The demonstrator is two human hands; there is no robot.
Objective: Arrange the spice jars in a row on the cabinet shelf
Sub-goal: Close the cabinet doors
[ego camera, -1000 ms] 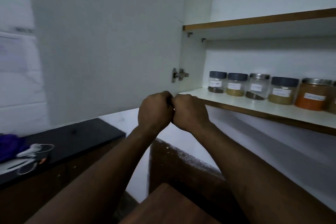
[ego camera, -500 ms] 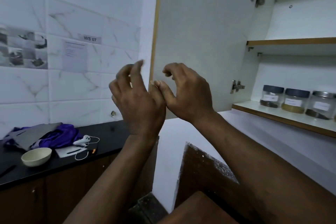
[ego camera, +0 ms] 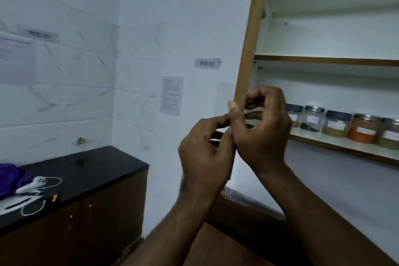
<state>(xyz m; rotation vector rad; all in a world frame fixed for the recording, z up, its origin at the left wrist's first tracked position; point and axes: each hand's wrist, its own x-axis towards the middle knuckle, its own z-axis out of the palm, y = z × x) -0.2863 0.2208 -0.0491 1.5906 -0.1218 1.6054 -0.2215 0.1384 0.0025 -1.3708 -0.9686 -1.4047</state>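
**Five jars lined up on the shelf, both hands curled in front of it**

The spice jars (ego camera: pixel 336 124) stand upright in a single row on the lower cabinet shelf (ego camera: pixel 345 147). Their lids are on top and their white labels face out of the cabinet. The row runs along the shelf from behind the right hand (ego camera: pixel 264 134) to the picture's right edge, and neighbouring jars stand just beside or touching each other. The leftmost one is partly hidden by that hand. One jar of orange powder (ego camera: pixel 363 130) is second from the right. The writing on the jar labels is too blurred to read.

On the wall, a small sign (ego camera: pixel 207 63) reads "WS 02", with a printed sheet (ego camera: pixel 171 95) below it whose text is illegible. A second sign (ego camera: pixel 41 36) further left is too smeared to read.

Both forearms reach up from the bottom of the frame. The right hand has its fingers curled inward and its thumb pointing up. The left hand (ego camera: pixel 205 155), a little lower, is also curled, and its fingers touch the right thumb. Nothing can be seen held in either hand, and neither touches a jar. The open cabinet door (ego camera: pixel 248 39) stands edge-on just behind the hands.
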